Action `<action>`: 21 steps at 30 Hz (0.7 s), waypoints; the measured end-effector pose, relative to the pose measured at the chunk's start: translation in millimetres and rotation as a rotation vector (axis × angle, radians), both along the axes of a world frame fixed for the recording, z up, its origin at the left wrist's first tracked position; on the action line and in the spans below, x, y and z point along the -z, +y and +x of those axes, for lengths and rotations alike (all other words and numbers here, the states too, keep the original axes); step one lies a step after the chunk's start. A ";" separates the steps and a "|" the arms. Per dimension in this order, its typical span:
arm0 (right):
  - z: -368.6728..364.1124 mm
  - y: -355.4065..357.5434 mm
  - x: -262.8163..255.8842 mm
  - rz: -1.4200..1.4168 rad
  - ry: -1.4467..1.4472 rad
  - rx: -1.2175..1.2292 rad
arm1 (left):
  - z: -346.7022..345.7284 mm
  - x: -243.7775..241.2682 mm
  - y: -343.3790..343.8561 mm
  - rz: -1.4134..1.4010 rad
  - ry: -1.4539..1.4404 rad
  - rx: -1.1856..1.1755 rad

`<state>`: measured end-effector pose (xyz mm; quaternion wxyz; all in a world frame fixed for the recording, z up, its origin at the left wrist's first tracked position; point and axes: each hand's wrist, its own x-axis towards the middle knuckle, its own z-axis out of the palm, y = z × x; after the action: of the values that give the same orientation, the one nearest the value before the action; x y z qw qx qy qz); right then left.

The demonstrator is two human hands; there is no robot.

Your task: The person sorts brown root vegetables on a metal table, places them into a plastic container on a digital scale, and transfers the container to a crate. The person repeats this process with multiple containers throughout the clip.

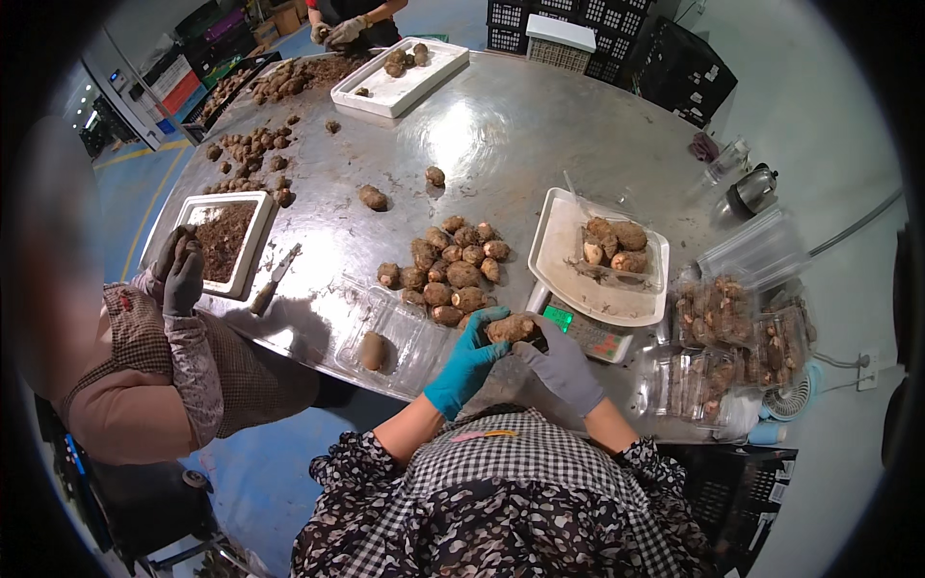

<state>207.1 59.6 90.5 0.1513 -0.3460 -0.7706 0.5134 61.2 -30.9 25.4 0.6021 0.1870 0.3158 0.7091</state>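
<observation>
Between both hands, just over the near edge of the metal table (506, 152), is one brown taro corm (512, 329). My left hand (470, 361), in a teal glove, grips its left side. The grey-gloved right hand (564, 368) holds its right end. Beyond them lies a pile of taro corms (462, 273). A digital scale (611, 347) with a lit green display stands right of the hands. Its white tray (549, 238) carries a clear plastic clamshell box (654, 271) with several corms inside. Left of my hands, an open clear box (412, 347) contains one corm (373, 350).
Filled clear boxes (712, 376) are stacked at the right edge, near a steel kettle (748, 191) and a small fan (791, 397). At left, a co-worker's gloved hands (181, 271) are above a white tray (264, 209); a knife (276, 278) lies beside it. Another person works across the table.
</observation>
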 end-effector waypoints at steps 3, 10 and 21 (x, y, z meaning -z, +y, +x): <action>3.9 0.1 17.8 0.018 0.154 -0.003 | 1.0 -2.4 0.0 0.051 0.128 -0.001; 7.1 -0.3 23.7 -0.013 0.243 -0.034 | -6.1 -3.2 -4.1 0.005 -0.046 0.072; 2.4 -4.1 6.2 0.089 0.094 0.097 | -3.3 -2.2 -9.8 -0.039 0.151 -0.003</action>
<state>209.5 55.5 84.4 0.2276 -0.3514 -0.7670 0.4863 57.9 -40.7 27.6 0.5792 0.2275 0.3743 0.6875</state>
